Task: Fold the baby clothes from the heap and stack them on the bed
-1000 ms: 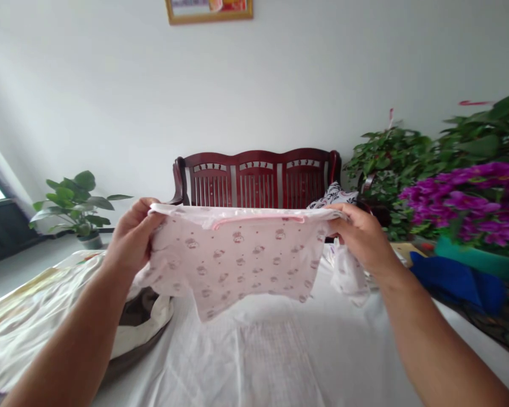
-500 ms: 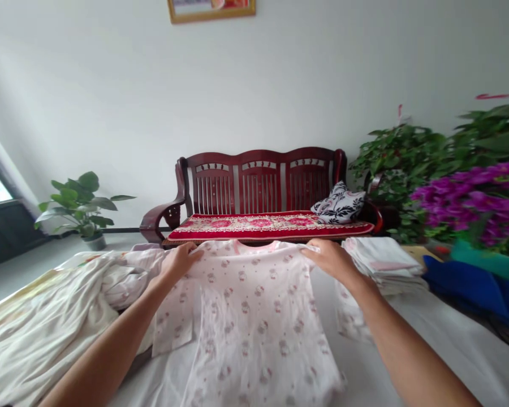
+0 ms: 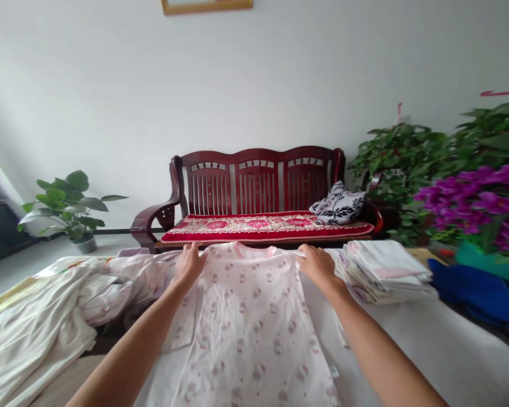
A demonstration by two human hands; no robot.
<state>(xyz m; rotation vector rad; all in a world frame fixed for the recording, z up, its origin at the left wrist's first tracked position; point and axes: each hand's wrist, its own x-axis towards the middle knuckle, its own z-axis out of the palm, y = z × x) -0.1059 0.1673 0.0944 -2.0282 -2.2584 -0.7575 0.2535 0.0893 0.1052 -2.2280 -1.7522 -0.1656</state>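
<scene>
A small pale pink shirt (image 3: pixel 250 316) with a printed pattern lies spread flat on the white-covered table (image 3: pixel 428 350), collar at the far edge. My left hand (image 3: pixel 189 263) rests on its left shoulder, fingers lying on the cloth. My right hand (image 3: pixel 318 264) rests on its right shoulder in the same way. Whether the fingertips pinch the fabric is hard to tell.
A stack of folded white garments (image 3: pixel 385 268) sits right of the shirt. A heap of unfolded white clothes (image 3: pixel 68 305) lies to the left. Blue cloth (image 3: pixel 475 291) and purple flowers (image 3: pixel 483 198) stand at the right; a red wooden bench (image 3: pixel 258 198) is beyond.
A second ago both hands held the shirt up in the air by its shoulders. They lowered it and laid it flat on the table, then slid slightly forward on the shoulders.
</scene>
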